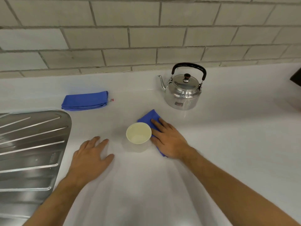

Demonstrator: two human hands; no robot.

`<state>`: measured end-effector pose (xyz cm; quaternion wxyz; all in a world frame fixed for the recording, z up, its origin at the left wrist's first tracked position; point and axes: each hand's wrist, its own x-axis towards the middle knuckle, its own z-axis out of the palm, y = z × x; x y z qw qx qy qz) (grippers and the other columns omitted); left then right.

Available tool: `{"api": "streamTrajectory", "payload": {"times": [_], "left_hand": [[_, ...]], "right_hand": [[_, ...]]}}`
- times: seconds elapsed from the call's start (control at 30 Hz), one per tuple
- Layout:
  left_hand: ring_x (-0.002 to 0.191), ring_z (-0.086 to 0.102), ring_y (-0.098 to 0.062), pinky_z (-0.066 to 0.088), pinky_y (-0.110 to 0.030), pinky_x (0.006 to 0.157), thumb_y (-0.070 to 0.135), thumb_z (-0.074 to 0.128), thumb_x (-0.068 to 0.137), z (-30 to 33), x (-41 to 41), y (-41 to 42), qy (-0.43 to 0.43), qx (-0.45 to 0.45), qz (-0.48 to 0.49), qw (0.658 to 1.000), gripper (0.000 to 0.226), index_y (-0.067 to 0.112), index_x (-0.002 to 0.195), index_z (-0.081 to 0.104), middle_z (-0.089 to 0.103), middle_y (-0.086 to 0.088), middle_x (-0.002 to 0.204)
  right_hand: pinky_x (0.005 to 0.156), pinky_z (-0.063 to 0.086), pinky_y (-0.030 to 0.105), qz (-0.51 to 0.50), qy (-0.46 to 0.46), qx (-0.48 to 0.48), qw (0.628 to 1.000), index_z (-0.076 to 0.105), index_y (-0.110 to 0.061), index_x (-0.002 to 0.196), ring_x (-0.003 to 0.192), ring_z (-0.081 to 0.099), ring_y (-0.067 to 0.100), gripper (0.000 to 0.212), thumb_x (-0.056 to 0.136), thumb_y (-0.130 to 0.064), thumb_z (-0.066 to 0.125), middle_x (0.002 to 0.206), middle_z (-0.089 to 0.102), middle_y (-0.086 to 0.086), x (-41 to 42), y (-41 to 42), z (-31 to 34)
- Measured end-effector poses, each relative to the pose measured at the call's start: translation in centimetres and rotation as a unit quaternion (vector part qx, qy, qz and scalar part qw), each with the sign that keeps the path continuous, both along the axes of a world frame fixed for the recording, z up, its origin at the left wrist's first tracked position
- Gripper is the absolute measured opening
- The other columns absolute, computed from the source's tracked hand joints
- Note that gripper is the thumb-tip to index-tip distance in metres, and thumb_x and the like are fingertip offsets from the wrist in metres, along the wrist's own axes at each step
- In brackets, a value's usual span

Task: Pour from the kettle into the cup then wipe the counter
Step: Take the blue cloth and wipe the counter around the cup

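A shiny metal kettle [183, 93] with a black handle stands upright on the white counter [228, 128], its spout pointing left. In front of it stands a cream cup [138, 133], upright with some liquid in the bottom. My right hand [169, 139] lies flat on a blue cloth [150, 117] just right of the cup, pressing it to the counter. My left hand [92, 155] rests flat on the bare counter to the left of the cup, fingers apart, holding nothing.
A second blue cloth [85, 101], folded, lies at the back left. A ridged steel sink drainer [29, 149] fills the left side. A tiled wall [146, 38] runs behind the counter. A dark object [296, 77] shows at the right edge.
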<state>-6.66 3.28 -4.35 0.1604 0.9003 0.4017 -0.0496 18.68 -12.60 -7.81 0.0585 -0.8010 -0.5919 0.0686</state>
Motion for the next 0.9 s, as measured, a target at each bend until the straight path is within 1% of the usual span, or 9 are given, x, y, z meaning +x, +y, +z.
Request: {"api": "streamTrajectory", "payload": {"times": [0.07, 0.23, 0.37, 0.43, 0.53, 0.63, 0.77, 0.83, 0.9], "left_hand": [[0.146, 0.019, -0.023, 0.026, -0.045, 0.114, 0.064, 0.049, 0.084, 0.0, 0.0, 0.3, 0.018, -0.001, -0.006, 1.000, 0.072, 0.038, 0.148, 0.029, 0.021, 0.005, 0.161], [0.149, 0.012, -0.019, 0.022, -0.043, 0.116, 0.068, 0.044, 0.084, -0.4, -0.2, 0.2, 0.021, -0.005, -0.001, 1.000, 0.074, 0.042, 0.150, 0.020, 0.012, 0.010, 0.163], [0.149, 0.009, -0.019, 0.020, -0.043, 0.117, 0.067, 0.044, 0.085, -0.4, -0.1, 0.4, 0.021, -0.014, -0.003, 1.000, 0.075, 0.043, 0.150, 0.017, 0.009, 0.011, 0.163], [0.149, 0.009, -0.018, 0.021, -0.042, 0.117, 0.068, 0.044, 0.084, -0.4, -0.2, 0.5, 0.018, -0.016, -0.003, 1.000, 0.075, 0.044, 0.150, 0.016, 0.008, 0.012, 0.163], [0.149, 0.010, -0.018, 0.021, -0.041, 0.117, 0.070, 0.043, 0.083, -0.6, -0.2, 0.4, 0.011, -0.007, -0.002, 1.000, 0.075, 0.045, 0.149, 0.017, 0.009, 0.012, 0.163], [0.150, 0.007, -0.017, 0.021, -0.039, 0.117, 0.069, 0.042, 0.084, -0.7, -0.1, 0.4, 0.011, -0.006, 0.002, 1.000, 0.074, 0.046, 0.149, 0.016, 0.006, 0.013, 0.163], [0.150, 0.004, -0.015, 0.020, -0.039, 0.117, 0.068, 0.043, 0.084, -0.6, 0.2, 0.5, 0.025, -0.015, 0.008, 1.000, 0.074, 0.048, 0.149, 0.015, 0.004, 0.015, 0.163], [0.149, 0.005, -0.016, 0.020, -0.038, 0.117, 0.068, 0.044, 0.084, -0.3, 0.4, 0.6, 0.037, -0.015, 0.002, 0.999, 0.074, 0.048, 0.149, 0.013, 0.003, 0.015, 0.163], [0.149, 0.006, -0.017, 0.021, -0.039, 0.116, 0.067, 0.046, 0.084, -0.1, 0.5, 0.8, 0.050, -0.018, -0.004, 0.999, 0.075, 0.049, 0.149, 0.013, 0.003, 0.015, 0.163]], "right_hand": [[0.122, 0.011, 0.037, 0.066, 0.009, -0.005, 0.998, 0.024, -0.034, 0.154, 0.152, 0.004, 0.022, 0.051, 0.105, -0.044, 0.029, 0.166, 0.013, -0.001, 2.3, -0.9, 0.1], [0.122, 0.003, 0.034, -0.066, 0.022, -0.017, 0.997, 0.011, -0.043, 0.155, 0.152, -0.007, 0.019, 0.053, 0.103, -0.047, 0.024, 0.167, 0.002, -0.006, 5.1, 4.3, 0.0], [0.116, -0.001, 0.027, 0.111, 0.022, -0.027, 0.993, 0.009, -0.054, 0.150, 0.148, -0.013, 0.010, 0.053, 0.099, -0.057, 0.020, 0.162, -0.001, -0.023, 4.0, 7.7, -0.4], [0.113, -0.006, 0.019, 0.190, 0.042, -0.033, 0.980, 0.014, -0.055, 0.150, 0.149, -0.015, 0.007, 0.048, 0.103, -0.053, 0.019, 0.160, 0.001, -0.029, 5.1, 7.2, -0.2], [0.119, -0.003, 0.021, 0.241, 0.023, -0.003, 0.970, 0.027, -0.044, 0.152, 0.151, -0.005, 0.009, 0.046, 0.106, -0.044, 0.024, 0.163, 0.016, -0.015, 7.7, 7.8, -0.2], [0.122, 0.010, 0.038, 0.090, -0.015, 0.006, 0.996, 0.021, -0.035, 0.155, 0.152, 0.003, 0.021, 0.051, 0.105, -0.042, 0.025, 0.165, 0.013, -0.005, 9.9, 11.6, -0.4], [0.120, 0.013, 0.045, -0.079, -0.030, 0.005, 0.996, 0.015, -0.030, 0.157, 0.151, 0.006, 0.033, 0.055, 0.104, -0.044, 0.020, 0.166, 0.010, 0.002, 8.5, 17.0, -0.7], [0.120, 0.012, 0.045, -0.113, -0.013, 0.007, 0.994, 0.015, -0.033, 0.156, 0.151, 0.005, 0.034, 0.054, 0.104, -0.045, 0.019, 0.166, 0.009, 0.001, 7.4, 18.0, -0.7], [0.120, 0.011, 0.043, -0.060, -0.014, -0.003, 0.998, 0.014, -0.039, 0.156, 0.151, 0.003, 0.033, 0.052, 0.104, -0.045, 0.021, 0.167, 0.008, -0.003, 6.5, 17.7, -0.6]]}}
